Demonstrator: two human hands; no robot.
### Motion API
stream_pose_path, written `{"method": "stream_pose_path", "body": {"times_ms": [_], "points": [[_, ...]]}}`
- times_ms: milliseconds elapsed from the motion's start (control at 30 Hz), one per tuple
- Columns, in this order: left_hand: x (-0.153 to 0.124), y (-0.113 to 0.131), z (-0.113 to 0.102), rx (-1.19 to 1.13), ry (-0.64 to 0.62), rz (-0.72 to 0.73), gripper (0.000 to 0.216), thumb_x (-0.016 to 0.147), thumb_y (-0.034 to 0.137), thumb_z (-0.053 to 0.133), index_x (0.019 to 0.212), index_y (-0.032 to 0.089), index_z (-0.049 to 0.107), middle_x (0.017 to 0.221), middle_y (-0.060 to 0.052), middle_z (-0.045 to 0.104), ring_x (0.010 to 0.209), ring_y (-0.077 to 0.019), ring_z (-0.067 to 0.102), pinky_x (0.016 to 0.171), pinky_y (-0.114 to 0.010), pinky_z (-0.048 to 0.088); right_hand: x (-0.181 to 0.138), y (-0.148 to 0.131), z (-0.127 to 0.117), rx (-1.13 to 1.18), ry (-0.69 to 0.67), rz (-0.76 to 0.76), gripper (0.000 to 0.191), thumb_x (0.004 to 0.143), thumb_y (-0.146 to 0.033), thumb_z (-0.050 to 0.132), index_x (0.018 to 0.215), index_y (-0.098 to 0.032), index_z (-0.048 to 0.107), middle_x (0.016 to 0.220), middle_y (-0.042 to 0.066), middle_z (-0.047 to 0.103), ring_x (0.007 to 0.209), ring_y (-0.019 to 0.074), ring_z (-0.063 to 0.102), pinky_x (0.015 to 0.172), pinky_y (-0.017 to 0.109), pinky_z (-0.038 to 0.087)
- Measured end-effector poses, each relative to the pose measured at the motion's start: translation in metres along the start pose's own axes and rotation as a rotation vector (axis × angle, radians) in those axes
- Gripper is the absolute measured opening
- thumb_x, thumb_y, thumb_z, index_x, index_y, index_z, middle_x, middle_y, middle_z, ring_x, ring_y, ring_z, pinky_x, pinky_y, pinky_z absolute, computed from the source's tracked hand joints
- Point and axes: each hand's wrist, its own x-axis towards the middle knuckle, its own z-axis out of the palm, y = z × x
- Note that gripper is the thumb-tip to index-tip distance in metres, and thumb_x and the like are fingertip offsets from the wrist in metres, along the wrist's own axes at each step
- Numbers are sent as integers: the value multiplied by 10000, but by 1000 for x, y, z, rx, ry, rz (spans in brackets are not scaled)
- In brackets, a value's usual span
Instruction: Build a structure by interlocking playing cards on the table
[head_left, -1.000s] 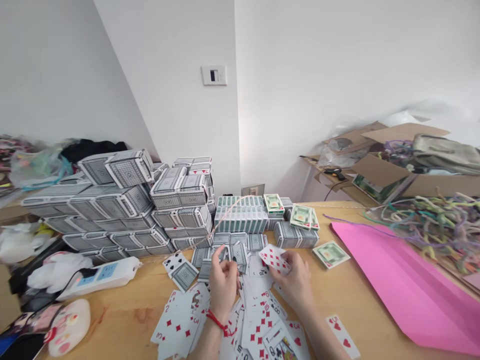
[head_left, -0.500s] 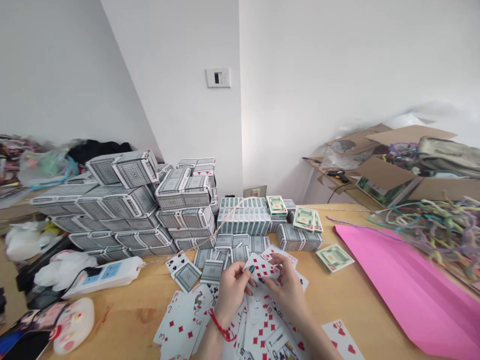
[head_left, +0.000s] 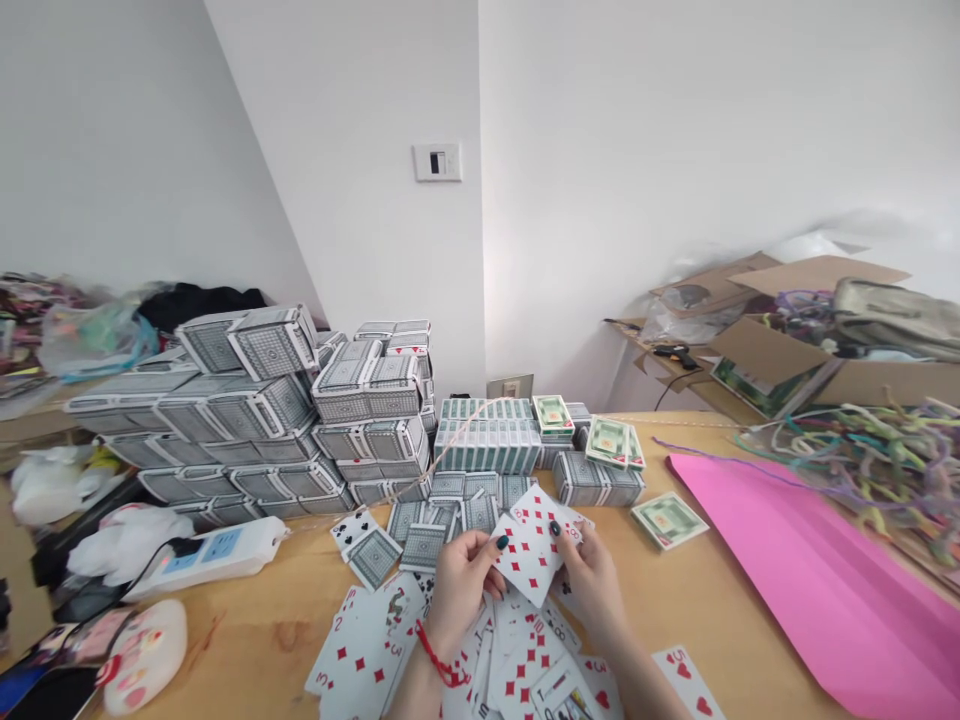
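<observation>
Between my two hands are playing cards (head_left: 530, 560) with red diamonds, held face up and overlapping. My left hand (head_left: 466, 580), with a red cord at its wrist, pinches the left edge with its thumb on top. On the right side, my right hand (head_left: 592, 580) grips the cards with its thumb across a corner marked 8. Beneath both hands lies a loose heap of face-up cards (head_left: 517, 660). More face-up cards (head_left: 364, 645) spread to the left, and a five of hearts (head_left: 686, 685) lies by my right forearm. Face-down cards (head_left: 426, 545) sit just beyond my left hand.
Tall stacks of folded-card blocks (head_left: 240, 400) rise at back left. A card block (head_left: 487, 435) and green card boxes (head_left: 613, 442) stand behind my hands. Pink paper (head_left: 817, 590) covers the right side. A power strip (head_left: 214, 553) lies left; an open carton (head_left: 862, 375) stands back right.
The cards in my hands have turned and tilted, with more of their diamond faces showing. My right hand has shifted slightly right and down, its thumb now lying over the cards.
</observation>
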Motion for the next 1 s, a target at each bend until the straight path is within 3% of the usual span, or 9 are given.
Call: {"method": "stream_pose_path", "body": {"times_ms": [133,233,333,533,667,833,1000], "points": [[-2,9,-1,-77,52,5,301,650,448,621,676,160,537,427,37,541,379,-94,500,396,-186,398,5,0,-4,171,-36,61,350,703,-530,569,776,-207,458,511,-31,561,430,141,516,428,261,436],[-3,13,-3,-156,102,62,289,673,428,611,784,173,529,496,38,573,470,-108,560,444,-183,429,8,-1,-7,286,-33,97,322,715,-508,565,758,-204,468,631,30,643,511,166,568,461,278,465],[-3,10,-3,-185,108,77,297,697,425,589,849,192,482,516,38,593,501,-127,581,467,-202,450,7,-2,-6,279,-59,103,311,722,-506,558,774,-206,496,639,25,636,527,178,582,475,292,476],[-5,6,6,-96,22,21,305,699,480,561,729,216,410,452,56,554,448,-170,595,457,-270,479,-4,-7,2,235,-284,75,319,708,-444,603,902,-198,542,584,-3,598,486,181,568,487,326,487],[-7,6,9,-33,25,47,307,723,494,532,709,220,395,500,36,580,447,-171,592,465,-287,483,-9,-10,1,278,-360,65,403,673,-352,641,1015,-184,512,599,-3,619,497,172,569,502,319,489],[-13,2,14,116,117,173,267,787,470,465,712,232,370,493,42,543,441,-160,560,465,-266,444,-15,-12,7,181,-364,53,411,685,-371,641,1013,-185,478,584,-4,636,495,165,574,509,294,479],[-22,1,19,334,-14,274,234,812,421,460,692,223,421,588,-3,581,544,-162,564,520,-252,415,-13,-13,10,170,-296,47,324,715,-451,617,844,-194,468,510,-25,585,426,143,529,461,271,447]]}}
